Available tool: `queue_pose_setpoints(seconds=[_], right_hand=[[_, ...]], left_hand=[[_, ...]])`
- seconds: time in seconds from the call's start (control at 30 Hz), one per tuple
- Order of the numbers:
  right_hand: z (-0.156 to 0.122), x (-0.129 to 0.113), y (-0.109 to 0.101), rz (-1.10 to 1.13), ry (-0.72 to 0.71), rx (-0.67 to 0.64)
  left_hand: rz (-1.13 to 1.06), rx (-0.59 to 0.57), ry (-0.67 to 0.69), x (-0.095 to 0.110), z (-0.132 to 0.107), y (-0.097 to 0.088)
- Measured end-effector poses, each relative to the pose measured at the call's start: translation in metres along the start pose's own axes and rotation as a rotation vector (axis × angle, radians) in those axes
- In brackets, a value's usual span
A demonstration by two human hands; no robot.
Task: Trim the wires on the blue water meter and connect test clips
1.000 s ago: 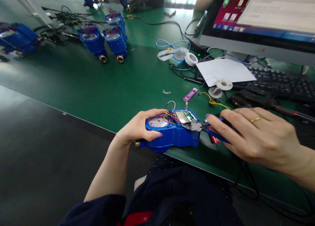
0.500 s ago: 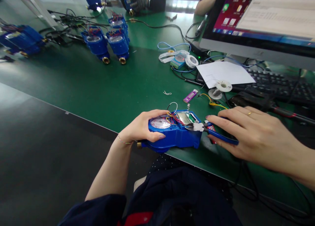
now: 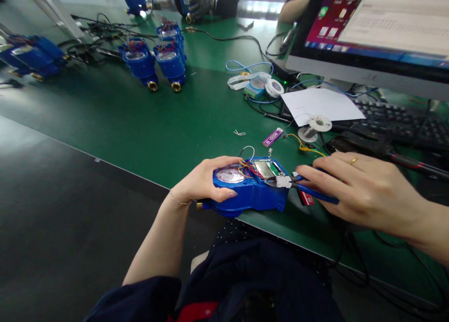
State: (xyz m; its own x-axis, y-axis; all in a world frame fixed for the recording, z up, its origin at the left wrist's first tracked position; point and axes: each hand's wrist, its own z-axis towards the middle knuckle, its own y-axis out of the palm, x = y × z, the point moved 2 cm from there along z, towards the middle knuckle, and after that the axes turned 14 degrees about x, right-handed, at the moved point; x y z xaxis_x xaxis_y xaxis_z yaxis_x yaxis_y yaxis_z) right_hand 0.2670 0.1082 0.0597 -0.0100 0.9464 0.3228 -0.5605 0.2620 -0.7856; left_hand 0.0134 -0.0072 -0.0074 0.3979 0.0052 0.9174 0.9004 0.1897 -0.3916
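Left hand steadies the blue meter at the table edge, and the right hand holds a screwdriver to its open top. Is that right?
Not quite. The head view shows the right hand holding blue-handled cutters, not a screwdriver, their tips at the open top. The left hand does steady the blue meter at the table edge.

An electronics assembly workshop

You sit at a long bench covered in a green mat [image 3: 147, 121], with rows of identical blue meters [image 3: 154, 60] waiting, their wires exposed. Loose cables [image 3: 101, 27], a solder spool [image 3: 314, 125] and a small circuit board [image 3: 272, 137] lie about, a computer monitor [image 3: 372, 27] and keyboard [image 3: 403, 121] stand alongside, and another worker's gloved hand [image 3: 199, 2] handles a meter across the bench.
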Motion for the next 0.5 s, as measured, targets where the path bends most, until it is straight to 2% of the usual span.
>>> queue_pose_setpoints(seconds=[0.07, 0.13, 0.2, 0.33, 0.43, 0.5], right_hand=[[-0.001, -0.004, 0.0, -0.061, -0.029, 0.017], [-0.005, -0.009, 0.003, -0.077, 0.011, 0.045], [-0.009, -0.012, 0.006, 0.003, 0.165, 0.095], [-0.012, -0.016, 0.009, 0.212, 0.573, 0.15], [-0.017, -0.02, -0.001, 0.21, 0.747, 0.138], [-0.033, -0.025, -0.012, 0.127, 0.884, 0.128]], left_hand=[[0.002, -0.001, -0.01, -0.001, 0.0, 0.0], [-0.003, -0.005, -0.02, -0.002, 0.0, 0.0], [-0.005, -0.011, -0.028, -0.003, 0.0, 0.0], [-0.008, -0.015, -0.02, -0.002, 0.001, 0.0], [-0.013, -0.016, -0.022, -0.001, 0.0, 0.0], [-0.006, -0.015, -0.027, -0.001, 0.0, 0.0]])
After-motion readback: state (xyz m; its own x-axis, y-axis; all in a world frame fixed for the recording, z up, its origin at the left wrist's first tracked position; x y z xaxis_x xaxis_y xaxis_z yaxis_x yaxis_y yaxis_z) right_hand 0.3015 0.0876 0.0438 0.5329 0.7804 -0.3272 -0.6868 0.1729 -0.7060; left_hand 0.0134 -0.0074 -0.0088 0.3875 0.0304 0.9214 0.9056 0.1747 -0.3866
